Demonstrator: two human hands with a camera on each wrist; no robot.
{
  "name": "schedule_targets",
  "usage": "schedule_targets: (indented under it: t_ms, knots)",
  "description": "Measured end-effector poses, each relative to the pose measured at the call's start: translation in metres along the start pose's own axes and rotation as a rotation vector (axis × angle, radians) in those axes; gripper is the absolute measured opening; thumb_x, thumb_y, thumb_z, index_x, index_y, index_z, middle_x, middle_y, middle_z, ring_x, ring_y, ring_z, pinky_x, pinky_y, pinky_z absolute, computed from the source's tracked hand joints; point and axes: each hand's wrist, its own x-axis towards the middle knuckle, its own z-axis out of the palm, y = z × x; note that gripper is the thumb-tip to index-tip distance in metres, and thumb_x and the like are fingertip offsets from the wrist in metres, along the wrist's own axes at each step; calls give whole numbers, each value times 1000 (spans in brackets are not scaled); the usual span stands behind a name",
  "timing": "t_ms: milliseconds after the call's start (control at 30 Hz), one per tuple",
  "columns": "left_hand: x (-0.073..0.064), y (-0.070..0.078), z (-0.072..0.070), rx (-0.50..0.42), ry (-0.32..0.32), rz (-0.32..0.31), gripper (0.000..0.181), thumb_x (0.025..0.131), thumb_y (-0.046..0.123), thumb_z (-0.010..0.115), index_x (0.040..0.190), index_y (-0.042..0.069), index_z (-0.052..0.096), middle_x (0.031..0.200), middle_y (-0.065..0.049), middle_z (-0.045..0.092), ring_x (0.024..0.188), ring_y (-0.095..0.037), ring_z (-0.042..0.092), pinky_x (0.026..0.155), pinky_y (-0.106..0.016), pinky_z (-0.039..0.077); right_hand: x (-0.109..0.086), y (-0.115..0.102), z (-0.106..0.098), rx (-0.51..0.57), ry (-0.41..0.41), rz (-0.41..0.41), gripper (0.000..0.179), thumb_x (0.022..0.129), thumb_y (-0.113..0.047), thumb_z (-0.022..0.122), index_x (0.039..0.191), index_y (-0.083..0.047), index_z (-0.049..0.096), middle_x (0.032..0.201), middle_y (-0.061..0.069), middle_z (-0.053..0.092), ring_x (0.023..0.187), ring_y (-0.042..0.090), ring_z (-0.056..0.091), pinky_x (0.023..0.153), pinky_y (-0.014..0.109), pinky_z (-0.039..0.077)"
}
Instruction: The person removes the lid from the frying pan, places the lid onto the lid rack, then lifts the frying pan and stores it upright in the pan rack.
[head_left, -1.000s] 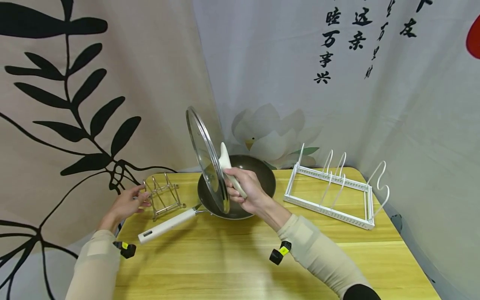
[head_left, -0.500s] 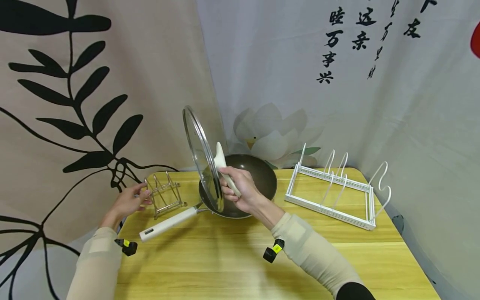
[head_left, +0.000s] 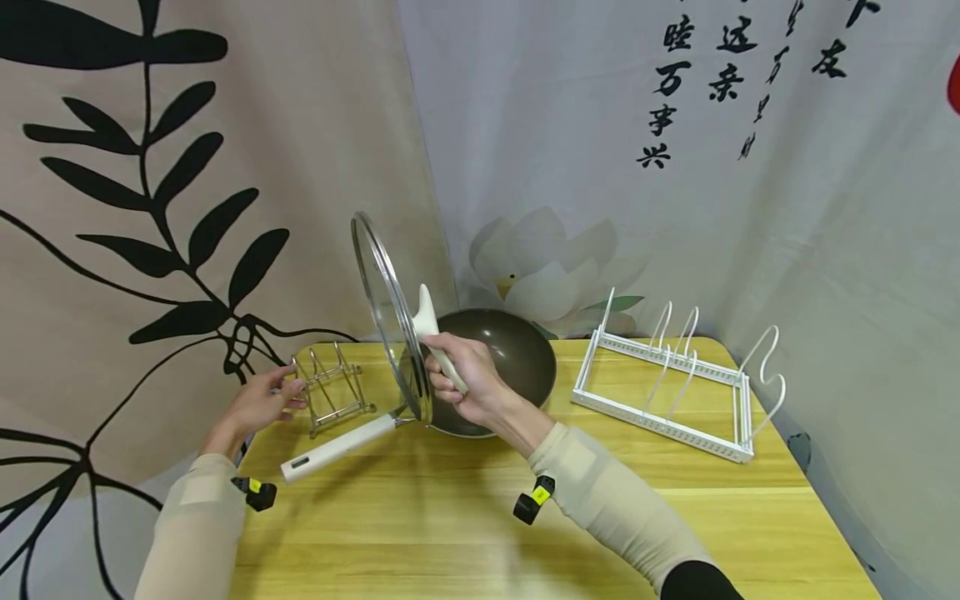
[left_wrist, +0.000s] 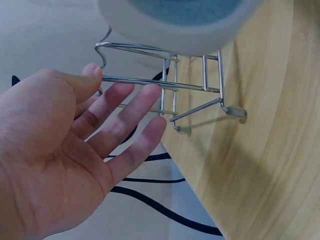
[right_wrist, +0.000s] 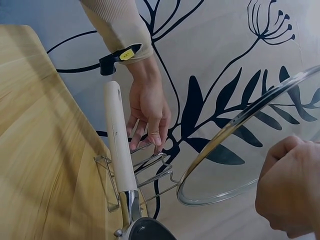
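My right hand grips the white handle of a glass pan lid. The lid stands nearly on edge, its metal rim tilted, overlapping the left side of a dark frying pan in the head view. At the table's left edge my left hand pinches the outer end of a small metal wire rack between thumb and index finger. Its other fingers are loosely bent below the wire. The rack's feet rest on the wood, beside the pan's long white handle.
A white dish rack with upright wire dividers stands at the right of the wooden table. Behind the table hangs a printed cloth. A camera is strapped to each wrist.
My right hand has carried the lid leftward, from over the pan toward the wire rack. The left hand keeps its hold on the rack. The head view has shifted slightly.
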Motion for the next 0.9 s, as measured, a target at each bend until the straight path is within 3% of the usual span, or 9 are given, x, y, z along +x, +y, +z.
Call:
schedule_targets:
  t_ms: [533,900]
  knots:
    - [0,1,3,16,5,-15,69,125,34,40,176,-7,19,151,-39,55,126,-46,77,90,-40,72,12,6,12,36,16,16,15,107,-22,64,114,-10,58,74,-5,51,47,0,40,36,13,29]
    - [1,1,2,20,4,-12,71,125,36,42,177,-6,19,151,-39,54,124,-42,79,90,-41,72,22,10,19,32,5,20,23,108,-24,66,122,-7,58,75,-5,51,47,1,39,37,14,29]
